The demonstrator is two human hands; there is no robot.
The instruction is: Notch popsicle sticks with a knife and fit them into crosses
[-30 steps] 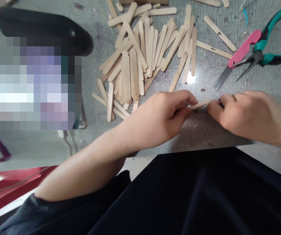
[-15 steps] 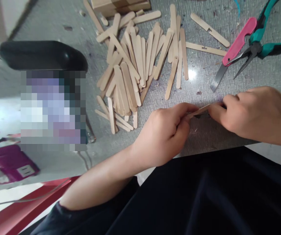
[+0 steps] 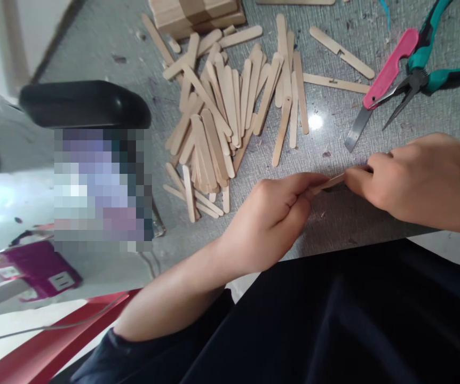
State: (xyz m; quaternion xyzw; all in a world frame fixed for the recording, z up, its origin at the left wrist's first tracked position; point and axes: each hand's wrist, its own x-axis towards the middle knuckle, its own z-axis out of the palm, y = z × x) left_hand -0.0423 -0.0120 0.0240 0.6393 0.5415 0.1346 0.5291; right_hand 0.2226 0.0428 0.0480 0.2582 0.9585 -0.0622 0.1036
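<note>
Between my two hands, near the table's front edge, is a thin wooden craft stick (image 3: pixel 334 181), seen almost edge-on. My left hand (image 3: pixel 274 221) is closed on its left end, thumb and forefinger pinching it. Closed fingers of my right hand (image 3: pixel 394 178) grip the other end; their tips are partly hidden. Beyond my right hand lies a pink-handled folding knife (image 3: pixel 390 77) with its blade out. Teal-and-black needle-nose pliers (image 3: pixel 418 80) rest against it. Two notched craft sticks (image 3: pixel 344 52) lie left of the knife. A loose pile of plain craft sticks (image 3: pixel 230 101) spreads beyond my left hand.
Banded bundles of sticks (image 3: pixel 193 16) sit at the back. To the left stand a black rounded object (image 3: pixel 86 104) and a blurred-out patch (image 3: pixel 102 186). A purple box-like item (image 3: pixel 49 266) with sockets is at the far left. The grey tabletop (image 3: pixel 314 234) ends near my lap.
The view has shifted slightly, so the pile and left-side objects appear a little lower and further right. Both hands keep the same grip on the craft stick.
</note>
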